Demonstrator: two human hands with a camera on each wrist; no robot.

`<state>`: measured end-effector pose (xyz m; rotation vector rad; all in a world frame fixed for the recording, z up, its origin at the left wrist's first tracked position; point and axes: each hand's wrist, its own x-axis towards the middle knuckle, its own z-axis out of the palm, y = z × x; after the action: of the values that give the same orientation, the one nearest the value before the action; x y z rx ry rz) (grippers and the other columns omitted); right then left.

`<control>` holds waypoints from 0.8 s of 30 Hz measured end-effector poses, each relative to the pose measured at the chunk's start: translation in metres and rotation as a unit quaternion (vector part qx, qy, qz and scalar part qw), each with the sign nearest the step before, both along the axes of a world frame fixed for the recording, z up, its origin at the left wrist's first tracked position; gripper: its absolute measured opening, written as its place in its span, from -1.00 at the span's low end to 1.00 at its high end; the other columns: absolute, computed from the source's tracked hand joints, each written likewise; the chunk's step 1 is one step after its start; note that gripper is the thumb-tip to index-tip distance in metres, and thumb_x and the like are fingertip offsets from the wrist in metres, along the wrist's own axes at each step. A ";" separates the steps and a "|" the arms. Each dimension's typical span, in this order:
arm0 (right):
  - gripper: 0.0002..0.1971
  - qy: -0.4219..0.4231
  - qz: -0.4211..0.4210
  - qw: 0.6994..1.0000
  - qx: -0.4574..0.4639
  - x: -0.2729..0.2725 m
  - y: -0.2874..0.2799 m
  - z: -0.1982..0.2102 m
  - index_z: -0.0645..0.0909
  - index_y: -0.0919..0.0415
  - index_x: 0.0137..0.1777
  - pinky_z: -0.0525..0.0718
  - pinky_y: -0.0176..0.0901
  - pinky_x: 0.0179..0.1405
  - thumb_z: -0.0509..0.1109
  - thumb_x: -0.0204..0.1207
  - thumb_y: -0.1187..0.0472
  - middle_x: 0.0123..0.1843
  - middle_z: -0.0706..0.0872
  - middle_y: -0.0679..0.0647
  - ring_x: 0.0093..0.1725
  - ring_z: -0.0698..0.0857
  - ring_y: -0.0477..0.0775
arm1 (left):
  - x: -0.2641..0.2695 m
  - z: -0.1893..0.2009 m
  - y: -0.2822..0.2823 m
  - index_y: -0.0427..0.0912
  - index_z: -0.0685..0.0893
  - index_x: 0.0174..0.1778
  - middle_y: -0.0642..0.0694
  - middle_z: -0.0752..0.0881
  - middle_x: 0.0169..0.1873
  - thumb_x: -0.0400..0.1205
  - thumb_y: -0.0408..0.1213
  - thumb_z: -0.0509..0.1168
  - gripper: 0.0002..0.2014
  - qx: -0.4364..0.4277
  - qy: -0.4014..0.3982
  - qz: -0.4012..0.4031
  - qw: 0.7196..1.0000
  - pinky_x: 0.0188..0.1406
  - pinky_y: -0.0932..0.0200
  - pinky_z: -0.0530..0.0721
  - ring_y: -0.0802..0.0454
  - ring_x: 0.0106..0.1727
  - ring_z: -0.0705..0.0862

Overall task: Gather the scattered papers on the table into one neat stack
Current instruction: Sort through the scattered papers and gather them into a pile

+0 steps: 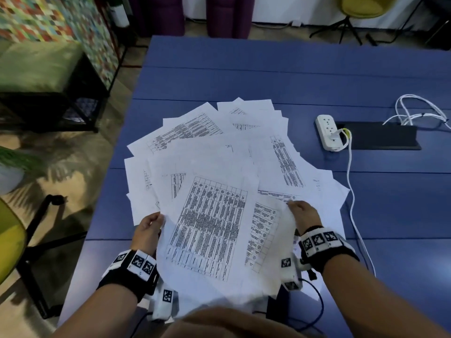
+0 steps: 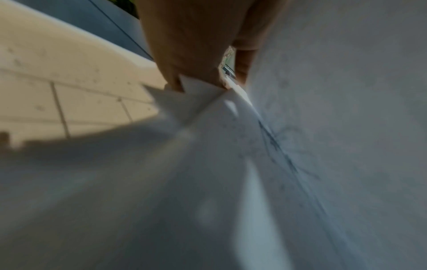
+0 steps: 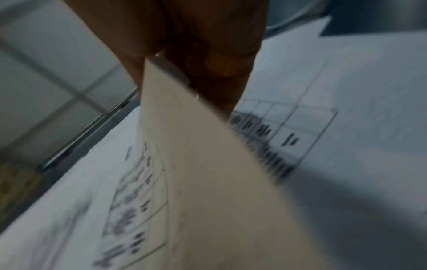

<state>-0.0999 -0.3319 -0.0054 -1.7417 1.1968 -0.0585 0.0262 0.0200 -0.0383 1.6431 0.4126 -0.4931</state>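
Papers (image 1: 210, 152) are lying fanned across the blue counter (image 1: 292, 76), spreading away from the person, while the left hand (image 1: 148, 230) and right hand (image 1: 305, 213) are flanking the nearest sheets (image 1: 212, 230), fingers (image 2: 242, 69) pinching their edges on both sides; the loose spread beyond is waiting, likely to be swept inward.

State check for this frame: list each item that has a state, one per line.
papers: fanned out overlapping on the table, not yet squared
top sheet: lifted at the near end, held on both sides
left hand: grips the papers' left edge
right hand: pinches a sheet's edge
power strip: lying on the table, one plug in
table: blue, papers spread on it
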 end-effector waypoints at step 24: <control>-0.66 -0.080 0.286 0.912 -0.285 -0.003 0.045 0.041 0.70 0.14 0.24 0.57 -0.17 0.15 0.22 0.59 0.41 0.12 0.76 0.11 0.11 0.70 0.19 | -0.020 0.002 -0.009 -0.29 0.35 0.54 -0.32 0.59 0.35 0.41 -0.17 0.62 -0.16 -0.059 0.004 0.054 0.997 0.40 -0.10 0.47 -0.26 0.40 0.56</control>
<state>-0.1029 -0.2874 0.0355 -2.4884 0.5296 -0.2113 0.0060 0.0111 -0.0364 1.4964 0.4676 -0.4345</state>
